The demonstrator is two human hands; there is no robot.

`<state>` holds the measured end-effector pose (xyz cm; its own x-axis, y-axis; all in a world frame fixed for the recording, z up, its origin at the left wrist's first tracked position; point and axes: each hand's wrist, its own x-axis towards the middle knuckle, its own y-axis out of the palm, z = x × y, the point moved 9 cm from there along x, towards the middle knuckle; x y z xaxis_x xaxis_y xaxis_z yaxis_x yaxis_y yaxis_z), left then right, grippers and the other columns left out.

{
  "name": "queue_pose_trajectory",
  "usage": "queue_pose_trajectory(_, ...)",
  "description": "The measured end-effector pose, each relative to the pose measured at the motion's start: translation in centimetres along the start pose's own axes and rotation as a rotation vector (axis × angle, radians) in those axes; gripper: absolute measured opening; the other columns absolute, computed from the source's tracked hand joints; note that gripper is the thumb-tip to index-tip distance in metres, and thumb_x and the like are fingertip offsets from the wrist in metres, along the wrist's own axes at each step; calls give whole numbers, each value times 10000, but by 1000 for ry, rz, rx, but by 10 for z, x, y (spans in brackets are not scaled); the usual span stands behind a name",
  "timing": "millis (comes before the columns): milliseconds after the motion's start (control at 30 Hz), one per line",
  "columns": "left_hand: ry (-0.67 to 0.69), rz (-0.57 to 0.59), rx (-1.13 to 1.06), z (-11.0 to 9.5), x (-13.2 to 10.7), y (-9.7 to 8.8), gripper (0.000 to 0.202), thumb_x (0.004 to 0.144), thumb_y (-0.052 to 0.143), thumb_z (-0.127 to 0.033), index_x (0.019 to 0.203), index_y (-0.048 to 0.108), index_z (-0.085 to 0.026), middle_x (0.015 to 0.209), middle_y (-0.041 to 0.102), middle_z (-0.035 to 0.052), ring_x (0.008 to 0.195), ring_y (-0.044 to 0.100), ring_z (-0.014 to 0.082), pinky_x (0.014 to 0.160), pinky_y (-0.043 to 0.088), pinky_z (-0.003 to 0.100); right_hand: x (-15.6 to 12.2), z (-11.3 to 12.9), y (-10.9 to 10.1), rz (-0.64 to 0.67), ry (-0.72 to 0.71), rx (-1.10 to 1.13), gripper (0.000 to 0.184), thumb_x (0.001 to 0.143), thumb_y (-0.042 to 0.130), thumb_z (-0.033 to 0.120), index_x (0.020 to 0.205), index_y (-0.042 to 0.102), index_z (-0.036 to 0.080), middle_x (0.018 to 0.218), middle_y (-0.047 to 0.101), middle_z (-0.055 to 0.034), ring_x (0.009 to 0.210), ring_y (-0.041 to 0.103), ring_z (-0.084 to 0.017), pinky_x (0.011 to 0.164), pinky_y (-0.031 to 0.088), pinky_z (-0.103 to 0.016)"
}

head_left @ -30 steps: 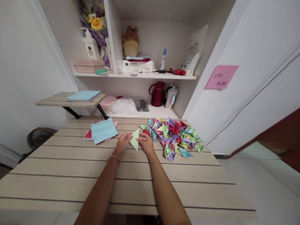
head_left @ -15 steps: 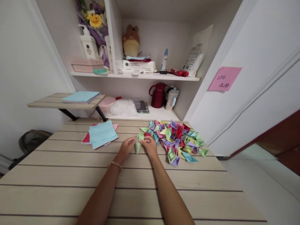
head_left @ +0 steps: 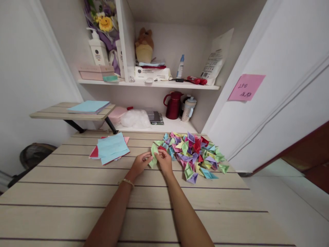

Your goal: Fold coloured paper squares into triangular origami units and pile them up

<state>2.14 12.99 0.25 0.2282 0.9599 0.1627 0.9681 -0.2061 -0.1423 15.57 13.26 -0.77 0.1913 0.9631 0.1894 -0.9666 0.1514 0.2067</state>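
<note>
Between my two hands is a light green folded paper boat (head_left: 154, 156), held just above the slatted table. My left hand (head_left: 140, 162) pinches its left side, with a bracelet at the wrist. From the other side my right hand (head_left: 164, 160) grips it, the thumb pressed against the paper. Close behind my right hand lies a red folded piece (head_left: 161, 148). To the right spreads a heap of folded paper boats (head_left: 190, 155) in several colours. A stack of loose paper sheets (head_left: 113, 147), light blue on top, lies left of my hands.
A small raised shelf (head_left: 51, 111) with blue paper (head_left: 88, 106) stands at the table's back left. Behind the table is a white cabinet with a red jug (head_left: 174, 105), a cup (head_left: 189, 109) and a white plastic bag (head_left: 135, 118). A pink note (head_left: 246, 87) hangs on the right wall.
The green paper has turned and opened out wider between my hands, no longer a narrow point hanging down. My left fingers have shifted slightly to the right along it.
</note>
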Motion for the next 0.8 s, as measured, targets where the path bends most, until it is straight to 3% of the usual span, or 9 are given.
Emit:
queue_pose_trajectory(167,13,-25,-36,2,2,0,403,709,645,-348,1046,628,-129,988,692,116,907,645,214,841,494,342,-1,4,9,85,-98,-165,318,695,615,303,978,669,168,903,700,-69,807,638,-204,715,498,-307)
queue_pose_trajectory(267,39,-36,-37,1,2,0,391,704,650,-338,1034,624,-129,1035,677,117,930,639,211,844,497,335,-2,2,8,82,-96,-275,302,708,581,284,967,681,164,832,706,-49,732,632,-187,685,493,-287)
queue_pose_trajectory(500,66,-40,9,-2,-2,1,401,735,615,-326,1082,585,-128,973,685,93,772,658,180,680,525,279,-8,11,11,89,-133,-523,277,729,547,257,949,697,179,748,696,-31,650,605,-168,660,462,-256)
queue_pose_trajectory(633,85,-58,9,-4,-1,0,363,754,565,-260,1094,584,-135,1005,682,87,853,656,190,775,517,305,-12,19,12,33,-149,-705,374,720,570,257,1079,653,189,792,698,-54,687,609,-182,698,450,-259)
queue_pose_trajectory(800,178,-66,120,-14,-3,2,359,770,492,-180,1111,603,-152,1100,657,87,991,621,201,900,472,345,-17,26,17,31,-204,-803,463,709,565,198,1169,597,238,1088,663,-63,933,606,-212,805,434,-267)
